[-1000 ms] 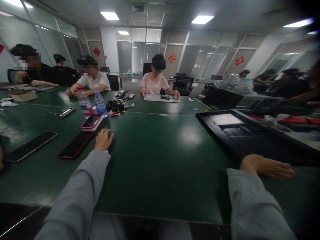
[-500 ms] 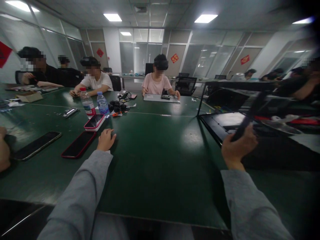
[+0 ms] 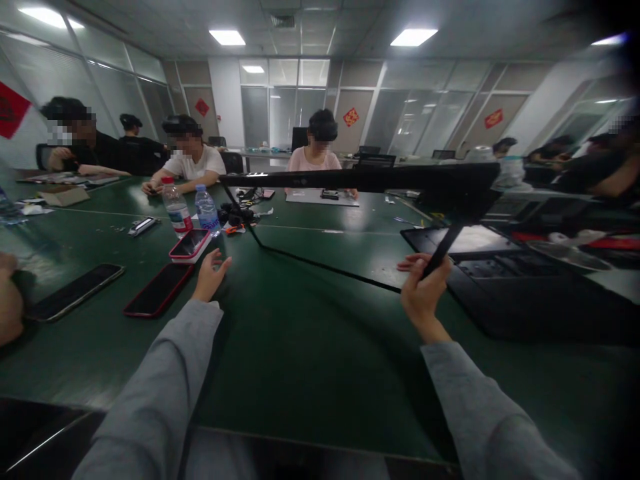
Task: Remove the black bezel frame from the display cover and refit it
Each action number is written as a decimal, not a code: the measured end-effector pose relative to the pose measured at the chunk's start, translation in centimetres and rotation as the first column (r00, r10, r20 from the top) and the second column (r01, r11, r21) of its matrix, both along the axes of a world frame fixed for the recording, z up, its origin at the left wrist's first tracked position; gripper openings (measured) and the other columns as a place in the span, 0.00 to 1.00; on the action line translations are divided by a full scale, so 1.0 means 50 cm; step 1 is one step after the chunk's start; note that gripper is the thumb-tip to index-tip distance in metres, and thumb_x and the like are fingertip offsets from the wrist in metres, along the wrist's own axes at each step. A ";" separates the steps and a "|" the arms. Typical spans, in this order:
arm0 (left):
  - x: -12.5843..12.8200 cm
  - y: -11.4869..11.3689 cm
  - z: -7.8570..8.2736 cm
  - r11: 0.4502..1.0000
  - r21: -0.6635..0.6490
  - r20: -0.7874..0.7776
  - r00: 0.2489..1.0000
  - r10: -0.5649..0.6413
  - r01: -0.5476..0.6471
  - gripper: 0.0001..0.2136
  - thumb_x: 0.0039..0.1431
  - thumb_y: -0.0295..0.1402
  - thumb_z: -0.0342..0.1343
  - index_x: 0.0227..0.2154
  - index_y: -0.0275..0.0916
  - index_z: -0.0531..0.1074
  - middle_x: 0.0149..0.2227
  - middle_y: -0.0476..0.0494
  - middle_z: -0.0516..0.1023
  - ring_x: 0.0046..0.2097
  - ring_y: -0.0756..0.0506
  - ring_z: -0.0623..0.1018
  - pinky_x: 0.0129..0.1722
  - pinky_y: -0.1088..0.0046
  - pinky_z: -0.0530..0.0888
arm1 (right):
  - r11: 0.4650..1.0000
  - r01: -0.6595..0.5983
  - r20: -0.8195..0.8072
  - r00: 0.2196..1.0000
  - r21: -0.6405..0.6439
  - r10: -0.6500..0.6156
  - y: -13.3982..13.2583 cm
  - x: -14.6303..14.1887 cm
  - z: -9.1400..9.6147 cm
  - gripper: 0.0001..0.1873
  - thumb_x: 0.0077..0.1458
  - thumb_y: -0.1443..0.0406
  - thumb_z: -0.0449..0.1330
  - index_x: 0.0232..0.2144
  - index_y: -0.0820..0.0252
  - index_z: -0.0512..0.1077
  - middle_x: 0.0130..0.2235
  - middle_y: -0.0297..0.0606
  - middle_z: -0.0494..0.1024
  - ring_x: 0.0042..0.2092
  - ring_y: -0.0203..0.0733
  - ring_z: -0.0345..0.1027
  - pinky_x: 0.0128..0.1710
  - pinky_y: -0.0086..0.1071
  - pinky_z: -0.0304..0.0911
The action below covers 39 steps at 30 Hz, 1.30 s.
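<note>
My right hand (image 3: 423,290) is closed on the side bar of a thin black rectangular frame (image 3: 350,179), a screen bezel. The frame is held up over the green table (image 3: 320,333), its top bar level across the middle of the view. A black opened laptop body (image 3: 505,280) lies flat on the table to the right of that hand. My left hand (image 3: 210,275) hovers just above the table with its fingers spread, next to a red-cased phone (image 3: 159,289) and a pink-cased phone (image 3: 189,245). It holds nothing.
Two water bottles (image 3: 176,208) stand behind the phones, with a heap of black cables and parts (image 3: 235,215). Another phone (image 3: 75,291) lies at the left by someone's hand (image 3: 9,303). Several people sit around the far side of the table.
My right hand gripped the black frame, lifted it off the laptop body and swung it left over the table. My left hand rose slightly and spread its fingers.
</note>
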<state>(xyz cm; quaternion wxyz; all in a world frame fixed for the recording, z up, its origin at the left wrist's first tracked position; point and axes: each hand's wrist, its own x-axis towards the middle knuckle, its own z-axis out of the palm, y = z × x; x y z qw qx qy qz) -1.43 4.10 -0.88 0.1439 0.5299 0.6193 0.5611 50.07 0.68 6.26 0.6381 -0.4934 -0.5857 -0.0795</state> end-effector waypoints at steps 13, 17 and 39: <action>0.038 -0.023 0.033 0.981 -0.043 0.342 0.926 -0.161 0.187 0.21 0.52 0.52 0.61 0.20 0.38 0.71 0.12 0.56 0.57 0.15 0.54 0.60 0.18 0.76 0.59 | 0.922 -0.184 -0.257 0.961 -0.340 0.097 0.110 0.019 -0.115 0.28 0.60 0.42 0.50 0.46 0.58 0.65 0.30 0.33 0.72 0.28 0.37 0.69 0.31 0.33 0.68; 0.043 -0.022 0.036 0.980 -0.031 0.367 0.914 -0.173 0.198 0.21 0.50 0.52 0.61 0.19 0.38 0.70 0.11 0.57 0.55 0.15 0.55 0.57 0.17 0.76 0.57 | 0.857 -0.307 -0.412 0.902 -0.413 0.125 0.157 0.018 -0.136 0.31 0.54 0.38 0.53 0.36 0.59 0.68 0.26 0.34 0.72 0.28 0.38 0.70 0.31 0.34 0.68; 0.046 -0.018 0.042 0.978 -0.047 0.464 0.872 -0.157 0.201 0.22 0.45 0.52 0.65 0.19 0.36 0.70 0.11 0.59 0.53 0.15 0.57 0.55 0.18 0.77 0.53 | 0.802 -0.399 -0.484 0.860 -0.444 0.160 0.194 0.015 -0.149 0.20 0.55 0.47 0.58 0.33 0.58 0.69 0.24 0.33 0.71 0.26 0.38 0.67 0.28 0.34 0.66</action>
